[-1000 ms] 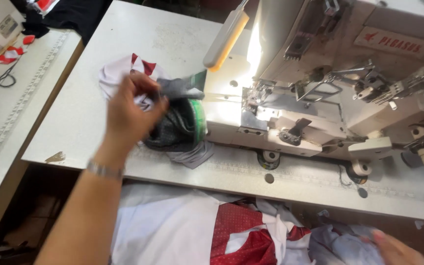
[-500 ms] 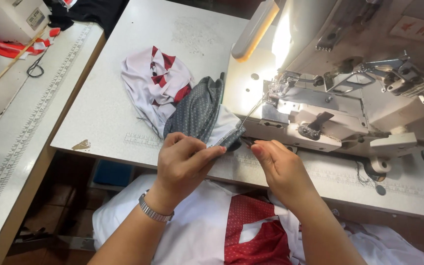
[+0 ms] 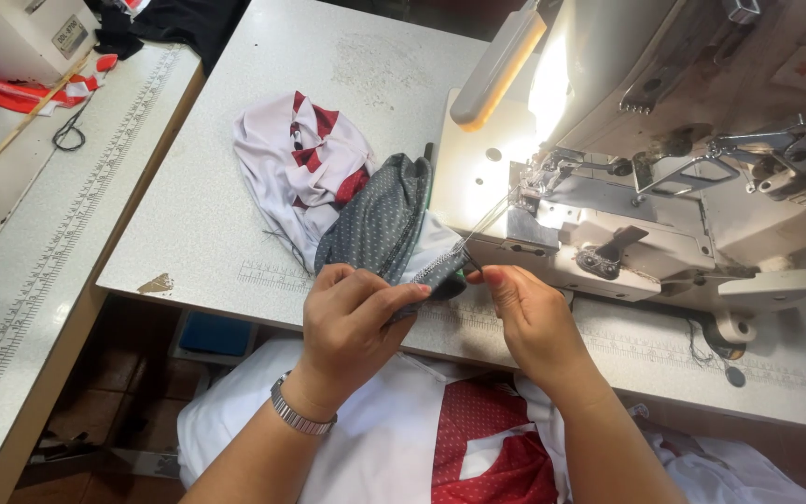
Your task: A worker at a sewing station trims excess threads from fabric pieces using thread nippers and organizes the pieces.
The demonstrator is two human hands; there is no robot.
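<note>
Grey dotted knit fabric piece (image 3: 380,224) pinched at its edge in left hand (image 3: 352,322); right hand (image 3: 529,313) just beside, fingertips closed on thin thread running up toward white industrial sewing machine (image 3: 664,187); stitching looks finished, thread not yet cut; white-and-red garment bundle (image 3: 296,163) lies beyond left hand, touching grey piece; more white-red cloth below both wrists.
</note>
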